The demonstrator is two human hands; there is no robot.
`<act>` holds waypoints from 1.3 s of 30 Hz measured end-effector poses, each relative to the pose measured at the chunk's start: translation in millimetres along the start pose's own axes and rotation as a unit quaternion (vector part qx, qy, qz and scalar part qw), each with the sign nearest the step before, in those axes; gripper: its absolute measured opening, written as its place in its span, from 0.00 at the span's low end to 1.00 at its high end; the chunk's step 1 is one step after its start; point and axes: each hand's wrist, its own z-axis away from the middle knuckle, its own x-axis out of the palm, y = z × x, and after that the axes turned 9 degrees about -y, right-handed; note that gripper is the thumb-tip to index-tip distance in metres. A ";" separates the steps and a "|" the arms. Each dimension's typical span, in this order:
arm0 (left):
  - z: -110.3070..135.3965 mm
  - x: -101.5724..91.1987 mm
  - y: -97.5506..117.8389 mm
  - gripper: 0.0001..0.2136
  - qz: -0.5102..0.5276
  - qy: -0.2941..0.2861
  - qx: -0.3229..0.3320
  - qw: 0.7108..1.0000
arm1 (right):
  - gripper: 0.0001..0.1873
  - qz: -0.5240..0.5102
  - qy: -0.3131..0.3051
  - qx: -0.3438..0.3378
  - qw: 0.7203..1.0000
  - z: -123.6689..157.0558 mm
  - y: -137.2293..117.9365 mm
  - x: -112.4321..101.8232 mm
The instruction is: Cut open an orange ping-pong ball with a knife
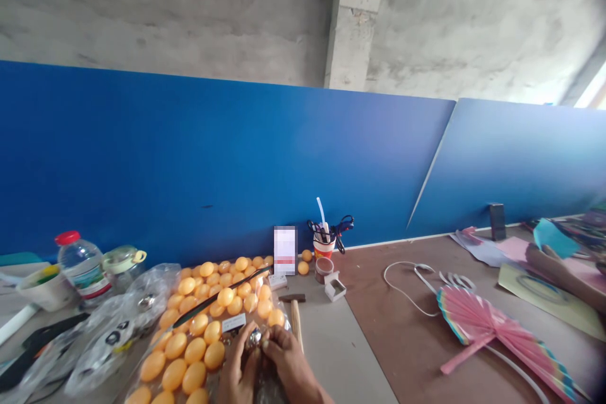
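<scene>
At the lower middle, my left hand (pixel 239 363) and my right hand (pixel 290 358) come together around a small shiny silver ball (pixel 254 337), possibly a bell. The fingers of both hands are closed on it, and they hide its lower part. Beneath and to the left of my hands lies a clear plastic bag full of orange ping-pong balls (pixel 195 351). A small white label (pixel 233 322) rests on the bag just above my left hand. Across the balls stretches a long dark strip (pixel 199 308). Beside my right hand is a hammer (pixel 295 319) with a wooden handle.
Behind the hammer are a small open white box (pixel 335 288), a round clear tub (pixel 324 269) and a cup of tools (pixel 324 245). Leftward stand a red-capped bottle (pixel 84 268) and plastic bags (pixel 101 347). A pink fan (pixel 495 331) lies right, near another person's arm (pixel 563 274).
</scene>
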 end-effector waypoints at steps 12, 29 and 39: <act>0.9 3.3 -7.9 0.25 -0.007 0.014 0.023 1.000 | 0.21 -0.009 0.001 -0.026 1.000 -2.6 9.2 -3.6; -2.6 -1.5 -14.8 0.22 -0.049 0.002 0.036 0.998 | 0.22 -0.032 0.018 -0.030 0.999 -2.0 13.0 -2.7; -3.2 -0.2 -10.2 0.24 -0.040 -0.024 0.004 0.999 | 0.23 -0.036 0.035 -0.012 0.999 -2.2 11.4 -2.1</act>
